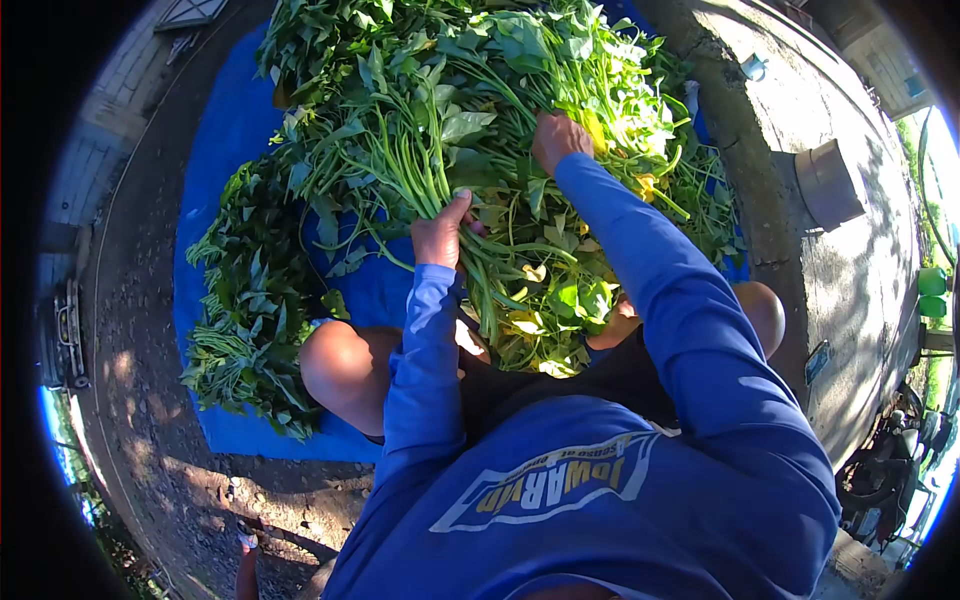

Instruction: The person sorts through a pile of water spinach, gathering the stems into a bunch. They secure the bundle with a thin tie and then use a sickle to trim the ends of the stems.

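My left hand [437, 238] is wrapped round a bunch of long-stemmed leafy greens [415, 165], thumb on top, with leaves fanning away from me and cut stems trailing toward my lap. To its right, my right hand [560, 142] reaches into the big heap of greens [625, 85]. Its fingers are curled at some stems and partly hidden by leaves. Below both hands, loose yellowing leaves and stems [545, 310] lie between my feet.
A blue tarp [225, 120] lies under the greens. Another pile of leafy bundles [255, 300] sits on its left side. Concrete ground [850, 280] with a grey block-like object [830, 185] is at the right. A motorcycle [885, 470] stands at the lower right.
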A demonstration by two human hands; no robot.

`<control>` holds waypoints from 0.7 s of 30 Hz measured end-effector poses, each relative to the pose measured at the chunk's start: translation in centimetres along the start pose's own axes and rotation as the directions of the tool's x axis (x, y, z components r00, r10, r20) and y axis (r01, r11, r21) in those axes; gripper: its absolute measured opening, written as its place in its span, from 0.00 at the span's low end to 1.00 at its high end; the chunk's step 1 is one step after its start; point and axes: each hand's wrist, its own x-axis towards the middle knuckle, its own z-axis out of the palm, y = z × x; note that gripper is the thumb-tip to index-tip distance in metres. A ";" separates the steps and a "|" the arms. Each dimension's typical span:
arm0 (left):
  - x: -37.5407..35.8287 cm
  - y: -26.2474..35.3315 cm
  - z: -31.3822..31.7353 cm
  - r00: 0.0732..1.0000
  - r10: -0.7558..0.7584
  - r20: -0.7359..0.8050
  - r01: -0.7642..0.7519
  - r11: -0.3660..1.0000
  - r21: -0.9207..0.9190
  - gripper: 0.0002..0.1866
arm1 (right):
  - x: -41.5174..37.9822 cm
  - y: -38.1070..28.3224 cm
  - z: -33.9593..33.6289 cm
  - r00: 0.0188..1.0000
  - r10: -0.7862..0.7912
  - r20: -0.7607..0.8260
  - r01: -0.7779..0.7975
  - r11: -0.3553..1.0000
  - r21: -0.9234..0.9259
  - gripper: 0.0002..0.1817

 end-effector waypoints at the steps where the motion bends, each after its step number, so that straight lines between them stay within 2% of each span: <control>1: 0.2 0.1 -0.1 1.000 -0.015 -0.003 0.015 1.000 -0.026 0.14 | 0.8 -0.2 0.2 1.000 0.008 -0.005 -0.008 1.000 -0.029 0.15; 3: 0.2 0.1 -0.4 0.998 -0.059 -0.013 0.057 0.995 -0.081 0.14 | 1.8 -0.9 0.2 1.000 0.027 -0.004 -0.027 0.996 -0.090 0.15; 4: 0.1 0.4 -0.4 0.995 -0.099 -0.010 0.098 0.990 -0.099 0.14 | 2.4 -1.2 -0.4 0.996 0.083 0.041 -0.080 0.995 -0.058 0.15; 7: 0.7 0.4 -0.9 0.993 -0.114 -0.009 0.112 0.987 -0.117 0.14 | 4.6 -0.8 -3.0 0.986 0.095 0.138 -0.107 0.991 0.082 0.17; 8: 0.7 0.5 -1.2 0.991 -0.134 -0.013 0.132 0.988 -0.079 0.13 | 5.1 -0.1 -4.3 0.990 0.013 0.141 -0.037 0.985 0.166 0.19; 11: 0.2 1.2 -0.8 0.990 -0.136 -0.033 0.131 0.984 -0.121 0.13 | 6.3 0.3 -8.4 0.999 -0.028 -0.023 0.034 0.922 0.386 0.23; 13: -0.1 1.7 -0.4 0.994 -0.108 0.004 0.108 0.989 -0.104 0.13 | 6.7 -0.7 -12.9 0.992 -0.022 -0.125 0.074 0.898 0.434 0.26; 14: 0.0 1.6 -0.4 0.995 -0.100 0.007 0.100 0.989 -0.104 0.13 | 7.3 -0.9 -14.8 0.994 0.032 -0.101 0.026 0.848 0.529 0.27; 15: 0.0 1.6 -0.4 0.996 -0.091 0.009 0.091 0.991 -0.102 0.13 | 7.8 -1.2 -16.8 0.999 0.052 -0.003 -0.038 0.764 0.644 0.20; 17: 0.0 1.7 -0.2 0.997 -0.075 0.022 0.077 0.991 -0.107 0.15 | 5.6 -2.8 -21.4 0.993 0.032 0.109 -0.109 0.561 0.820 0.18; 20: -0.1 1.8 -0.2 0.997 -0.078 0.028 0.081 0.992 -0.099 0.16 | 4.9 -0.9 -22.7 0.948 -0.301 0.102 -0.009 0.296 0.955 0.16; 21: 0.0 1.6 -0.5 0.997 -0.070 0.043 0.073 0.993 -0.093 0.16 | 4.1 -1.3 -22.8 0.949 -0.305 0.081 0.023 0.322 0.946 0.17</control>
